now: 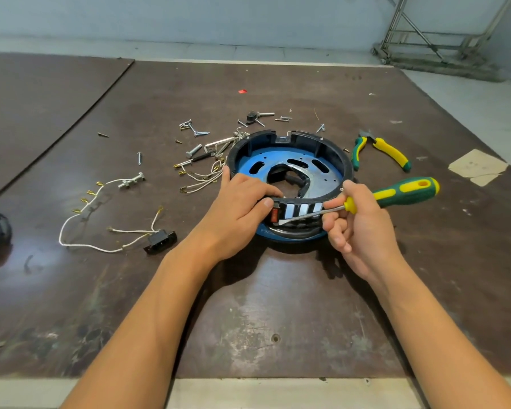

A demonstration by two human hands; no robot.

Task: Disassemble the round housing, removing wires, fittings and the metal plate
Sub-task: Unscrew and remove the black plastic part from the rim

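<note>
Two bare forearms reach in from 6 o'clock over the worn brown table (248, 305). At the middle of the table sits the round black housing (331, 149), with the blue metal plate (266, 160) still lying inside it. The left hand (242, 202) clamps the housing's near rim at about 7 o'clock, fingers curled over the edge and thumb pressed on the outer wall beside a red switch (275, 215). The right hand (357, 231) is closed around a green-and-yellow screwdriver (396, 194), whose flat tip lies against the wall just under that switch.

At 3 o'clock of the housing lie green-and-yellow pliers (390, 152). Loose screws and bolts (195, 149) scatter from 10 to 12 o'clock. White wires (101, 246) with a black connector (160, 240) lie well apart at 8 o'clock.
</note>
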